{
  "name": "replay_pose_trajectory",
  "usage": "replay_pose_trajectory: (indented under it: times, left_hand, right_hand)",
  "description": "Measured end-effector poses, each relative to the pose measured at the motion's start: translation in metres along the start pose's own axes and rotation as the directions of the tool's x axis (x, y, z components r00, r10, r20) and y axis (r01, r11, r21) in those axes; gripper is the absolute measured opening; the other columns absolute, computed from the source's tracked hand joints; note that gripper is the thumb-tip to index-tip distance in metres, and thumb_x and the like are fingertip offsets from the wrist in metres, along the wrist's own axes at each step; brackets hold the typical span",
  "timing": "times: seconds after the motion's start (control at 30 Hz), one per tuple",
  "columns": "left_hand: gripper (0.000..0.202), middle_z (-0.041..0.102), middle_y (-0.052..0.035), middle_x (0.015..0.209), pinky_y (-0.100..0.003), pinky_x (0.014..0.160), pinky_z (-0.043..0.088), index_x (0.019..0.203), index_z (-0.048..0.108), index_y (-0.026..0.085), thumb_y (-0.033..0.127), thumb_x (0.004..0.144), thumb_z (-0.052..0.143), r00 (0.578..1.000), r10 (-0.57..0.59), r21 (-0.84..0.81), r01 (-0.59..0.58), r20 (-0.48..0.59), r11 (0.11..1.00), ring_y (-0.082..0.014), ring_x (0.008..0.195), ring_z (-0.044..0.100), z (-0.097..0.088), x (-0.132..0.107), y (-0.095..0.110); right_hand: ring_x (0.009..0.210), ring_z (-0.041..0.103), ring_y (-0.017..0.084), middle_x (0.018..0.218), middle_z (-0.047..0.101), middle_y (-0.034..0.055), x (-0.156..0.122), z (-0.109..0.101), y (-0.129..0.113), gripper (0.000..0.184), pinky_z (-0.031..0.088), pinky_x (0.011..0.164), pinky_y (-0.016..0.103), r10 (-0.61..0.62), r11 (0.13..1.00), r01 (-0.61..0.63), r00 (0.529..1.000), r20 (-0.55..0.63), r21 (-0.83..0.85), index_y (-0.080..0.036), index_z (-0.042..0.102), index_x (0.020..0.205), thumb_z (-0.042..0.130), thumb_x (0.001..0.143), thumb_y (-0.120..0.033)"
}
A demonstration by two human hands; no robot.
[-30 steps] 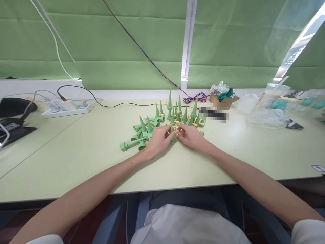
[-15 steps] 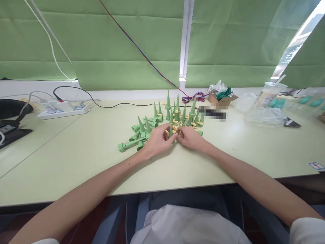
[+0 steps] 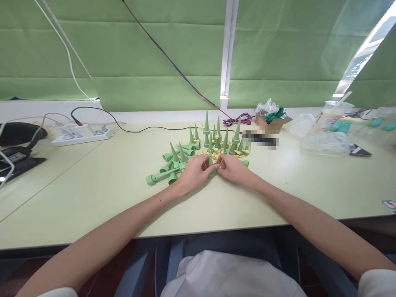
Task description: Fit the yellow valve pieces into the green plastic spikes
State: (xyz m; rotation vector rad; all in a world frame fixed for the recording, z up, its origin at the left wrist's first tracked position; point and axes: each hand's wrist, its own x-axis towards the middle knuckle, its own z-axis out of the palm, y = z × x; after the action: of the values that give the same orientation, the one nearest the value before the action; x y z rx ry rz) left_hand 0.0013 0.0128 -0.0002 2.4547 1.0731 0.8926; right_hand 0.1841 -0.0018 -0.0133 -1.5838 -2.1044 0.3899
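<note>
My left hand [image 3: 196, 172] curls around a green plastic watering spike [image 3: 210, 160] that stands point up on the table. Its thumb reaches across to my right hand [image 3: 234, 168], whose fingertips pinch a small yellow valve piece [image 3: 219, 164] against the spike's side; fingers partly cover it. Behind the hands, several green spikes [image 3: 206, 123] stand upright, some with yellow valves [image 3: 238, 152] fitted. Left of my left hand lies a heap of loose green spike parts [image 3: 162, 176], tubes and cones mixed.
A power strip [image 3: 82, 137] with plugs sits at the back left. A small cardboard box [image 3: 272, 123], a coil of red and blue wire [image 3: 241, 119], a plastic cup [image 3: 331, 115] and clear plastic bags [image 3: 326, 142] stand at the back right. The table's edge [image 3: 216, 233] is near my body.
The whole view has shifted slightly to the right. Both hands stay at the same spike, with only small finger movement around the yellow piece.
</note>
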Motion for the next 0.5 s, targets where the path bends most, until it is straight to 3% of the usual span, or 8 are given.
replay_pose_trajectory:
  times: [0.5]
  left_hand:
    - [0.04, 0.049, 0.0012, 0.06, -0.027, 0.056, 0.031, 0.063, 0.036, 0.019, 0.042, 0.092, 0.052, 0.998, -0.055, 0.055, 0.057, -0.044, 0.997, -0.0131, 0.056, 0.042, -0.0054, 0.0002, 0.0034]
  right_hand:
    - [0.065, 0.057, 0.016, 0.071, 0.064, 0.0009, -0.003, -0.0027, -0.0031, 0.007, 0.034, 0.059, 0.026, -0.058, 0.998, 0.058, 0.998, 0.001, -0.012, -0.019, 0.054, 0.088, 0.054, 0.08, -0.018]
